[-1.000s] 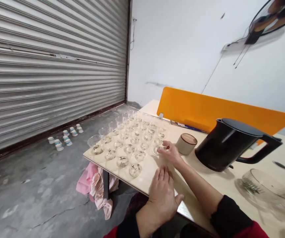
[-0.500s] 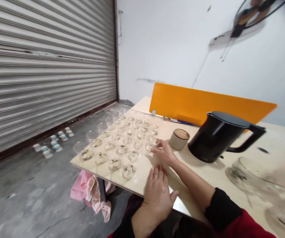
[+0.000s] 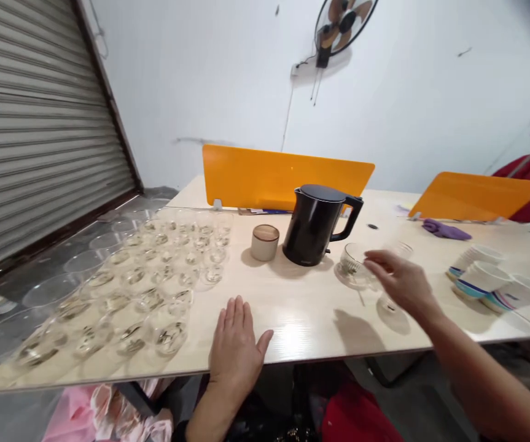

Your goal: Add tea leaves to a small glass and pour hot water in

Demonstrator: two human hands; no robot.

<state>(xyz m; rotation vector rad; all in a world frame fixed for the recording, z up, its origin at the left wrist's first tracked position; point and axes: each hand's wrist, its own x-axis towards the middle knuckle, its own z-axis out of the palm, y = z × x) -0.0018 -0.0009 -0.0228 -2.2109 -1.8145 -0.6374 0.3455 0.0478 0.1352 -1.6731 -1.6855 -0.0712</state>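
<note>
Head: left hand (image 3: 236, 350) flat on table (image 3: 287, 301), right hand (image 3: 403, 281) near glass (image 3: 350, 264).

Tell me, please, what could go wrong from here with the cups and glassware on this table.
The clear cups stand crowded up to the edge of the table, so a nudge could tip one or send it over. The left hand lies palm down beside the front row, so a sideways slip might catch the nearest cup. The right hand hovers near the glass bowl and might knock it.
</note>
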